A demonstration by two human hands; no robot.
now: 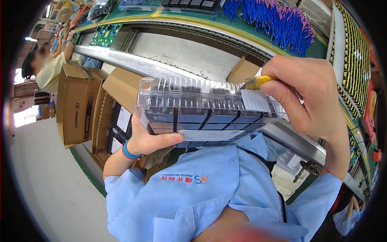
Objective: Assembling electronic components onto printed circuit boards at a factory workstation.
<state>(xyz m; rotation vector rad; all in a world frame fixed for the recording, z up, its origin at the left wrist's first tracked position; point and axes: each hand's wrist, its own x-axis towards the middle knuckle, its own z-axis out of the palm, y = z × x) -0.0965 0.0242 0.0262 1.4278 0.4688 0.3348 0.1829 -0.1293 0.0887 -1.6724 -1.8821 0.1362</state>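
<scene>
My left hand (147, 139) grips the left end of a clear plastic tray pack (173, 97), its thumb lying along the near side. Rows of black block-shaped parts (191, 118) show through the plastic, and the pack is held up tilted in front of my chest. A white label (209, 135) sits on its near face. Above the pack's right end, my right hand (308, 90) is closed round a yellow utility knife (258, 82). The knife's dark tip is at the upper edge of a second white label (256, 100); whether it touches cannot be made out.
Open cardboard boxes (78, 107) stand at the left, one with more packed black parts (121, 121). Beyond the pack runs a metal conveyor rail (133, 60). Blue wires with pink ends (274, 24), green circuit boards (105, 35) and black-yellow parts (354, 52) lie around. Another person (52, 64) works far left.
</scene>
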